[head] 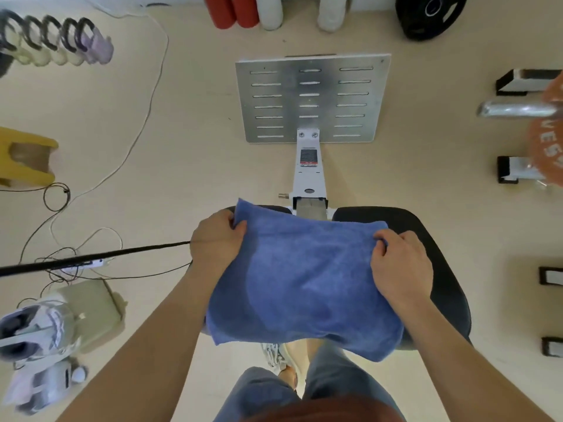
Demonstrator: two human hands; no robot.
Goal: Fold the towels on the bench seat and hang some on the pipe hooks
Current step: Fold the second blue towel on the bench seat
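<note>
Evidently early: the left hand [217, 239] pinches the far left corner of a blue towel [304, 284], fingers curled over its edge, and the right hand [402, 269] grips the far right corner the same way. The towel lies spread across the black bench seat [438, 254], its near edge hanging off toward the person's legs. I'd judge a fold is being started or squared up; it may be doubled, though I can't be sure. No folded stack or pipe hooks show, so hanging is yet to do.
</note>
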